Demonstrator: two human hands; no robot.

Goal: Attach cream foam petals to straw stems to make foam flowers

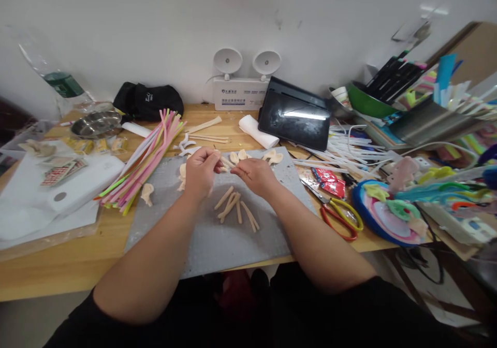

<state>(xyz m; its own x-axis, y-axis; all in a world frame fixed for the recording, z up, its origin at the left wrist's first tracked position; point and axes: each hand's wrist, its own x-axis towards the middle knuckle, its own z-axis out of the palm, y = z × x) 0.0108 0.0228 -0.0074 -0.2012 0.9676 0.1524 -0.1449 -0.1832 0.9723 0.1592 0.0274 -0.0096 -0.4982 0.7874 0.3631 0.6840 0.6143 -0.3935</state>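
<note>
Over the grey cutting mat (155, 234), my left hand (201, 171) and my right hand (254, 176) meet with closed fingertips. Between them they pinch a small piece of beige pipe cleaner (226, 164), its shape partly covered by the fingers. Several short, straight beige pipe cleaner pieces (232, 205) lie loosely on the mat below my hands. Curled beige shapes (147, 193) rest at the mat's left, with similar looped ones (273, 156) behind my right hand. Part of another group is hidden behind my left hand.
Left of the mat lies a bundle of pink, yellow and green pipe cleaners (145, 161). Red- and yellow-handled scissors (339, 216) lie at the right, beside a blue-rimmed round dish (361, 213). A black tablet (297, 115) leans at the back, near a white roll (258, 131).
</note>
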